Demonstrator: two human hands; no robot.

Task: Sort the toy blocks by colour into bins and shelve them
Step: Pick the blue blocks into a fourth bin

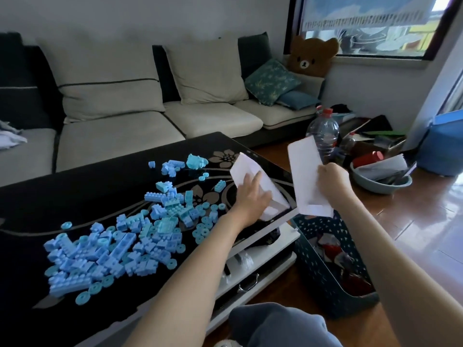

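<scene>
Knee: grey trousers, bottom edge.
Blocks: blue toy blocks heaped on black counter.
Left hand: flat, fingers spread, pressing white sheet at counter's corner.
Right hand: gripping second white sheet above patterned basket.

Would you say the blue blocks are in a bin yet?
No: the blue blocks lie loose on the black table.

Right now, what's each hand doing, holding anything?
Left hand: open, fingers spread, pressed flat on a white sheet on the table's corner.
Right hand: closed on another white sheet, held up off the table.
</scene>
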